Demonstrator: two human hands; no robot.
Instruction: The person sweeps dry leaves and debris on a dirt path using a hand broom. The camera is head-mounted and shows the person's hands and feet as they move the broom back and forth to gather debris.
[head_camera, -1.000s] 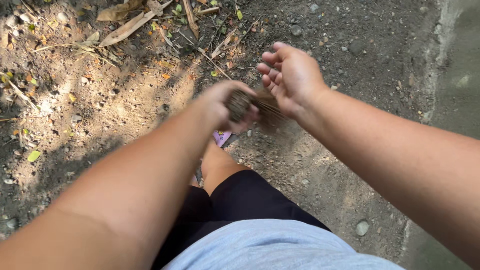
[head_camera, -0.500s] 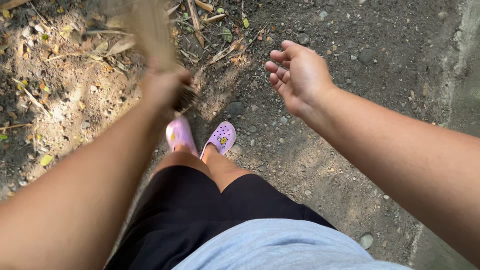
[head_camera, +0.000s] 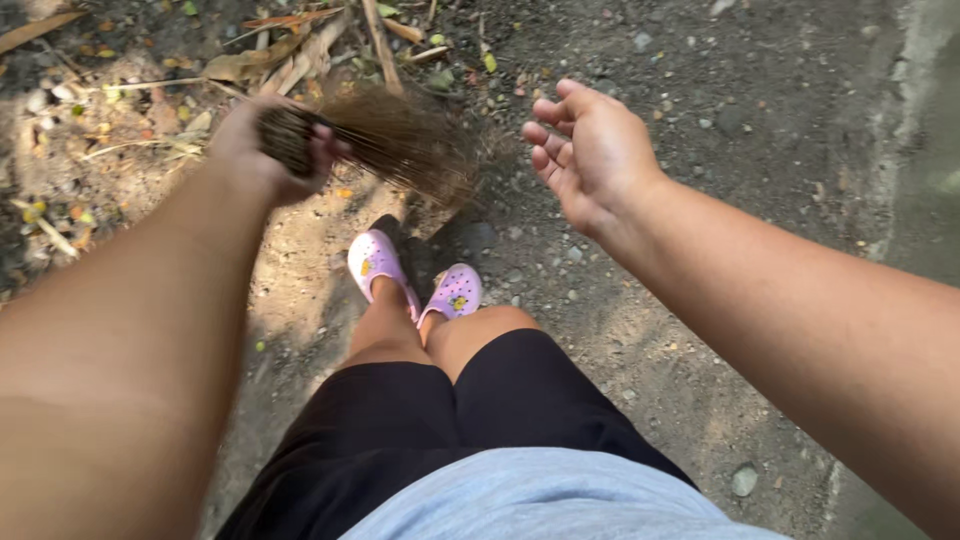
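- The left hand (head_camera: 262, 150) is wrapping its grip tight around the bound end of a brown hand broom of thin stiff twigs (head_camera: 385, 140), fingers curling over the bundle.
- The broom is lying nearly level in that fist, its loose bristle end fanning out to the right, above the dirt and just beyond the toes of the lilac rubber clogs (head_camera: 415, 280).
- The right hand (head_camera: 590, 150) is hanging free to the right of the bristle tips, close to them but apart, palm turning inward, its grip spread and the fingers loosely bent around nothing.
- The clogs are standing side by side on grey-brown packed earth with small pebbles (head_camera: 640, 290), below the broom in the view.
- Dry brown leaves and broken sticks (head_camera: 300, 45) are lying scattered on the ground beyond the broom.
- A pale concrete edge (head_camera: 915, 110) is running along the ground far right of the broom.
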